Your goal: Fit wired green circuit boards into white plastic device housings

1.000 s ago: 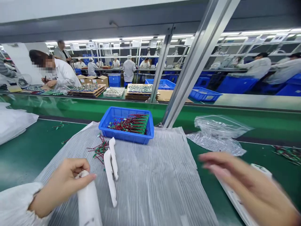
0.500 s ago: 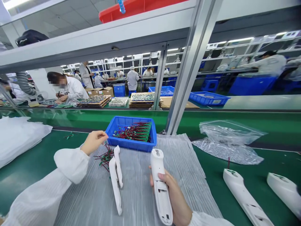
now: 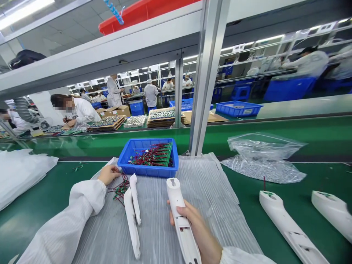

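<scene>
Housing (image 3: pixel 181 222) in right hand (image 3: pixel 198 223), left hand (image 3: pixel 107 175) at wired boards (image 3: pixel 120 190)

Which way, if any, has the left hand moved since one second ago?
Yes: the left hand moved forward and rightward, close to the blue bin.

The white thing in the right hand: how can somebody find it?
Find the blue bin on the grey sheet. Nearer the camera, the right hand holds a long white casing. No other white piece is held; two slim white pieces lie to its left.

Head-worn view, forward and down over workbench (image 3: pixel 29 214)
</scene>
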The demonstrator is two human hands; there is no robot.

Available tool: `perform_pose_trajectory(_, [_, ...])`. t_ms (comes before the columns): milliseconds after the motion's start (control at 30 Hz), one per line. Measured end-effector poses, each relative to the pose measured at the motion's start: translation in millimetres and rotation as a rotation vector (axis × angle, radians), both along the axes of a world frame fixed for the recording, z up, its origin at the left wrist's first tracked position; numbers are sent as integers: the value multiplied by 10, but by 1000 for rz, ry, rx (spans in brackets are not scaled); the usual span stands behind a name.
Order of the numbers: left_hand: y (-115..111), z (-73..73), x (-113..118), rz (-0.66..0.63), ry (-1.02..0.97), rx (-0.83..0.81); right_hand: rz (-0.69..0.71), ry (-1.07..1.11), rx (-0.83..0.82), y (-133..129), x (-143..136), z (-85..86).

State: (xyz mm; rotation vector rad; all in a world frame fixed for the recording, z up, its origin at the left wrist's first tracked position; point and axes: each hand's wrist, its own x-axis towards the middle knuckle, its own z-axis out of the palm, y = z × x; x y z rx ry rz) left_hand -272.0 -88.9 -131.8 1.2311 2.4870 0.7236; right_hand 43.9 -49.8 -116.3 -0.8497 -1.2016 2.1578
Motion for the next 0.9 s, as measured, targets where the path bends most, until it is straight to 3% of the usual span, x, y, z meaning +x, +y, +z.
perform_pose_trajectory(200, [-182, 147, 67, -17, -152, 133, -2, 39, -29, -14, 40, 0])
perform_pose_trajectory(300, [-335, 385, 228, -40, -208, 275, -32, 60, -27, -8, 47, -6])
perform_pose_trajectory(400, [-465, 687, 527, -77, -304, 347, -40, 66, 23, -6, 56, -12])
perform_pose_trajectory(500, [-505, 937, 913, -196, -513, 265, -1, 54, 174, -17, 90, -42])
perform_pose_trajectory(600, [-412, 1094, 1243, -287, -714, 223, 39, 64, 292, -22, 145, -67])
perform_pose_trajectory(700, [-228, 1186, 1457, -302, -806, 293, 68, 91, 332, 12, 199, -20])
perform_pose_trajectory(900, [23, 1177, 1685, -357, -964, 326, 107, 64, 326, 114, 251, 112])
